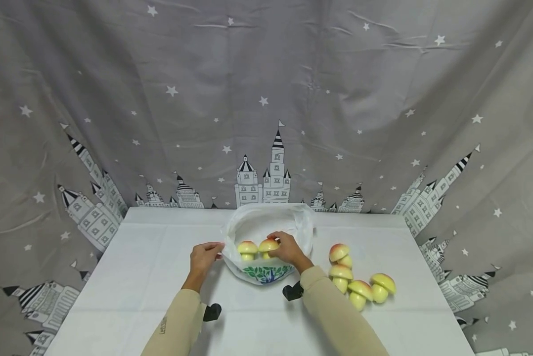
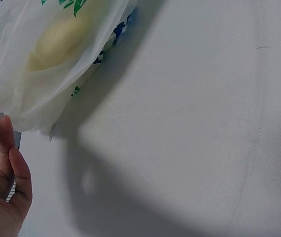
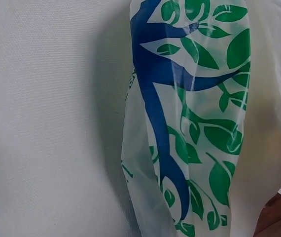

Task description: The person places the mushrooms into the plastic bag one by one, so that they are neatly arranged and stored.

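A white plastic bag (image 1: 266,275) with a green-and-blue tree print stands with its mouth spread on the table. My left hand (image 1: 205,256) pinches the bag's left rim between thumb and fingers. Inside the opening, my right hand (image 1: 289,248) grips a yellow toy mushroom (image 1: 268,245) by its red-tinged cap. Another toy mushroom (image 1: 247,249) sits just left of it in the bag. Through the thin plastic a yellowish shape (image 2: 61,42) shows in the left wrist view. The bag's printed side (image 3: 190,98) hides most of my right hand (image 3: 278,210) in the right wrist view.
Right of the bag, several more toy mushrooms lie grouped on the white tabletop (image 1: 159,257), among them one at the far end (image 1: 339,253) and one at the right (image 1: 382,287). A grey curtain (image 1: 266,74) with stars and castles hangs behind the table.
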Demonstrator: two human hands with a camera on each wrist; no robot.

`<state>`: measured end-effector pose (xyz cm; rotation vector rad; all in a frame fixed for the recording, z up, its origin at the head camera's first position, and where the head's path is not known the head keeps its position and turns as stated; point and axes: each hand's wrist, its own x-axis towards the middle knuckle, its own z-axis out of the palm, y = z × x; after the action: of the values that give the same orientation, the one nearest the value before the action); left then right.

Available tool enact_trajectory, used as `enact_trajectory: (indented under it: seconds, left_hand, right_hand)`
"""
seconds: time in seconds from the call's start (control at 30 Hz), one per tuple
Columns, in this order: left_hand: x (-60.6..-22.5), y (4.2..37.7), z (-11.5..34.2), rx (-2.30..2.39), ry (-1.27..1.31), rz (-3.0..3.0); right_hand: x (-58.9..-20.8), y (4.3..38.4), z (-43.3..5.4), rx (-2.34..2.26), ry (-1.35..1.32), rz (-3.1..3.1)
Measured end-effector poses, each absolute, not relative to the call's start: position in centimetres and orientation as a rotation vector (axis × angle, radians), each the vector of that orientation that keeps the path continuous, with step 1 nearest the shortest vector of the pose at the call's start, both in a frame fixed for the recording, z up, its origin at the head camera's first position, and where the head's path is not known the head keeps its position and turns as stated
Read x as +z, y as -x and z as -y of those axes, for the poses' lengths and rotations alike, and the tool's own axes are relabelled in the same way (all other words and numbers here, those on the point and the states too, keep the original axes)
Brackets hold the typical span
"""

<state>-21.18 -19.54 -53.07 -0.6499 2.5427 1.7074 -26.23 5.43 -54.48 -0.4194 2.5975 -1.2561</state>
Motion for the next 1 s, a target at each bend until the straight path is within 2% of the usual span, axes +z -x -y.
enact_trajectory:
  seconds: [0.43,0.7,1.0]
  left_hand:
    - [-53.3,21.3,19.6,1.708,0.641,-2.542]
    - [-53.2,21.4,19.5,1.707,0.639,-2.54]
    - [-53.2,21.3,19.5,1.718,0.637,-2.519]
  right_hand:
    - [-53.2,26.0,-6.7,-1.294,0.437,-2.588]
    - [-51.6,26.2,-9.5,-1.387,0.436,-2.651]
    - [-50.3,26.0,-13.5,-1.426,0.282,-2.706]
